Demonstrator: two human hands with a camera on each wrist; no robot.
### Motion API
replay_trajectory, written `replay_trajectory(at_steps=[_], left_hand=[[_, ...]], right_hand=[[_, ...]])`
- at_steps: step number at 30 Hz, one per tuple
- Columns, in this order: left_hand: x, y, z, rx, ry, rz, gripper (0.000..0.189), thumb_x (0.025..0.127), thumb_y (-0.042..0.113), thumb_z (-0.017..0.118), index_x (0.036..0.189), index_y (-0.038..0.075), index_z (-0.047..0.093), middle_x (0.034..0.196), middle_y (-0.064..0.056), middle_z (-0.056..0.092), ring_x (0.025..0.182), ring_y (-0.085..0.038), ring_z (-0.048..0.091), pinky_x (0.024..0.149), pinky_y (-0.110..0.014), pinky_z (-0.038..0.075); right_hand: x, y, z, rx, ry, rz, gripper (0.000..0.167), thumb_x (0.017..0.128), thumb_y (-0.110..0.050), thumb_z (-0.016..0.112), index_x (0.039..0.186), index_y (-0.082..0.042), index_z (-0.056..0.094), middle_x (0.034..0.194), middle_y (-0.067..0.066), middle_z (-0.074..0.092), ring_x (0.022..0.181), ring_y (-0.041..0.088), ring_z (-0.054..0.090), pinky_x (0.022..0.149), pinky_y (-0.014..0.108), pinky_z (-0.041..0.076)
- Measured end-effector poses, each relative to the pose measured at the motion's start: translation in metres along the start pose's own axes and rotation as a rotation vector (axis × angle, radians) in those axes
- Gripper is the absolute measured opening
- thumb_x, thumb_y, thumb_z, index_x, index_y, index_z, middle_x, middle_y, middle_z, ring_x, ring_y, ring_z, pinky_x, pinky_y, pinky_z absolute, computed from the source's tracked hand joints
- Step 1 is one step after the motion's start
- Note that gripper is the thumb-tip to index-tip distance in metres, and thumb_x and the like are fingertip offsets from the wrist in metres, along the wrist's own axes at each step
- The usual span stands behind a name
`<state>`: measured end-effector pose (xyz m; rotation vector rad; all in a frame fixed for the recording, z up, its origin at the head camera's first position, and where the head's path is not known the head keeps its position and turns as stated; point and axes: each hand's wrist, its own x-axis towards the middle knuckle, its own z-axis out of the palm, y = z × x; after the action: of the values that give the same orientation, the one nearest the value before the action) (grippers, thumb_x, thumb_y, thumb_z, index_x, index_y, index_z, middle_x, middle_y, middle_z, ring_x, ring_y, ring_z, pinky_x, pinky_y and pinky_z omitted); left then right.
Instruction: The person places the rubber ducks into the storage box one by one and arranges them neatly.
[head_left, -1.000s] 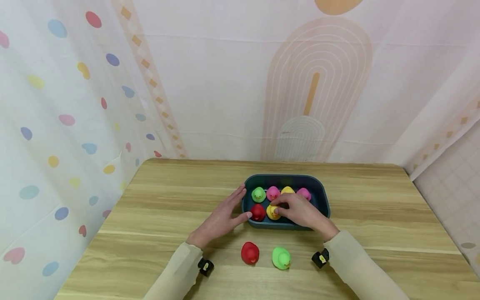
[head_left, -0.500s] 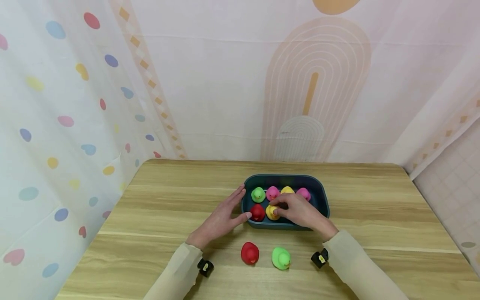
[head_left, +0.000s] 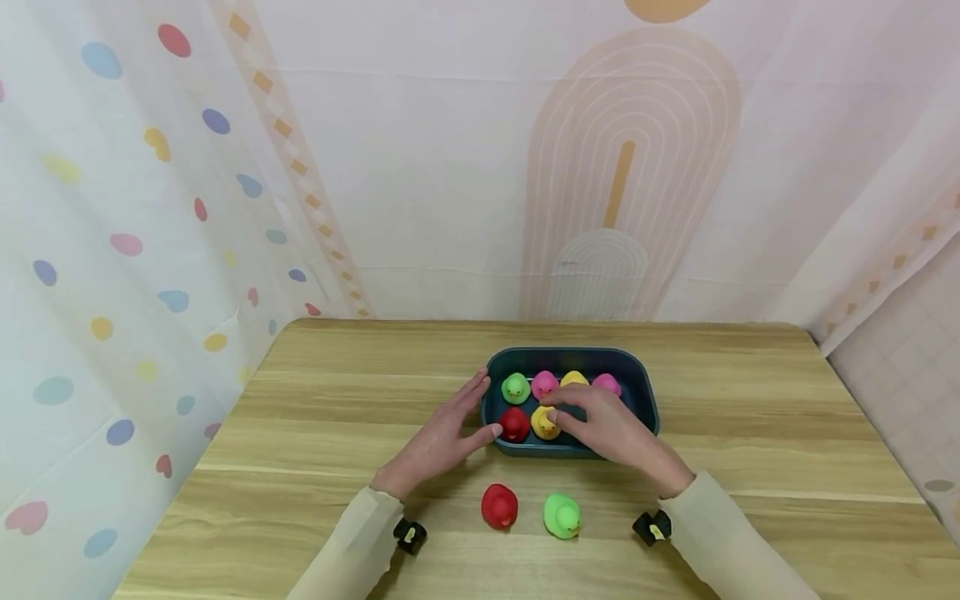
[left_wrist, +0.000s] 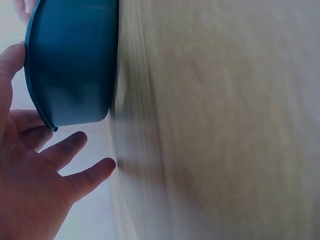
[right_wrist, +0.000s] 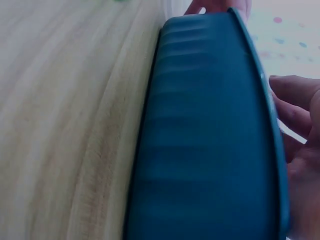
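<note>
A dark teal plastic box (head_left: 551, 451) holds rubber ducks in two rows. Green (head_left: 515, 389), pink (head_left: 543, 385), yellow (head_left: 573, 379) and another pink duck (head_left: 607, 383) form the back row. In front sit a red duck (head_left: 514, 425) and a yellow duck (head_left: 545, 423). My left hand (head_left: 435, 446) rests against the box's left end, its thumb at the front corner and fingers spread along the rim. Over the box, my right hand (head_left: 611, 425) has thumb and index finger apart just above the front yellow duck, holding nothing. The right wrist view shows its fingers above the rim.
On the wooden table (head_left: 337, 367), a red duck (head_left: 499, 507) and a green duck (head_left: 562, 517) lie in front of the box, between the forearms. A patterned curtain (head_left: 450, 167) hangs behind and to the left of the table.
My right hand has let go of the front yellow duck and lifted slightly, its thumb and finger spreading. The duck stays in the box beside the red one. My left hand stays at the box's end.
</note>
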<state>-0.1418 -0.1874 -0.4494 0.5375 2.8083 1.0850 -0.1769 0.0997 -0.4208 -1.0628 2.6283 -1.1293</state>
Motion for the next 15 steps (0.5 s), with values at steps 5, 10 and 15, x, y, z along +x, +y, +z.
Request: replay_trajectory(at_steps=[5,10,15], left_hand=[[-0.002,0.0,-0.001,0.01,0.005,-0.014,0.08,0.103,0.045,0.063,0.164,0.01,0.027,0.173,0.001,0.015,0.157,-0.029,0.022,0.122,-0.053,0.029],[-0.002,0.0,-0.002,0.004,0.004,-0.01,0.079,0.103,0.045,0.063,0.164,0.009,0.028,0.173,0.001,0.015,0.157,-0.029,0.022,0.122,-0.053,0.029],[-0.004,-0.001,-0.002,-0.001,0.007,-0.006,0.079,0.103,0.045,0.063,0.164,0.009,0.028,0.173,0.002,0.015,0.157,-0.028,0.021,0.123,-0.052,0.028]], right_hand=[[-0.009,-0.007,0.001,-0.017,0.049,-0.053,0.025,0.103,-0.019,0.066,0.124,-0.008,0.074,0.123,0.002,0.074,0.111,0.022,0.068,0.096,0.044,0.057],[-0.019,-0.014,0.004,-0.005,0.079,-0.084,0.022,0.104,-0.021,0.065,0.12,-0.01,0.076,0.12,-0.001,0.074,0.11,0.02,0.067,0.093,0.041,0.058],[-0.029,-0.02,0.006,0.036,0.078,-0.108,0.022,0.105,-0.023,0.064,0.117,-0.011,0.077,0.119,-0.004,0.072,0.111,0.016,0.066,0.092,0.037,0.058]])
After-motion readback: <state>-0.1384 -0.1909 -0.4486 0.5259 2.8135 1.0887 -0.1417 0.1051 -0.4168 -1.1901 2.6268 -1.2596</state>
